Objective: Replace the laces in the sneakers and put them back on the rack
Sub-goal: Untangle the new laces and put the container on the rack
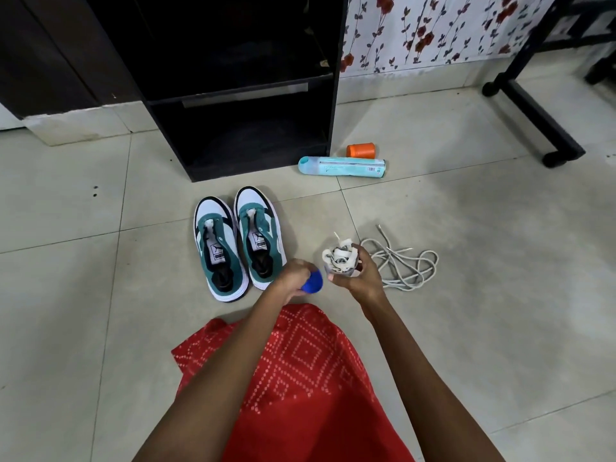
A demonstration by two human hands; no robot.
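Red garment with a white dotted pattern is seen nearest, spread on the floor, and both forearms are stretched over it. A blue lid is pinched in the curled fingers of the left hand. A small container, mostly hidden by the fingers, is gripped by the right hand; a bundle of flat white laces is packed in its mouth and stands out above it.

The green and white sneakers are placed side by side on the floor, just beside the left hand, with the toes toward the black rack. No laces are seen in their eyelets. A loose heap of round white laces lies on the floor just beside the right hand. A teal spray can and an orange cap lie near the foot of the rack, toward the far edge of the floor.

It is judged that the old laces are already out and the new ones are now being unpacked. For the next move the lid should be put down, so that the bundle can be pulled from the container, untangled and threaded through the first sneaker.
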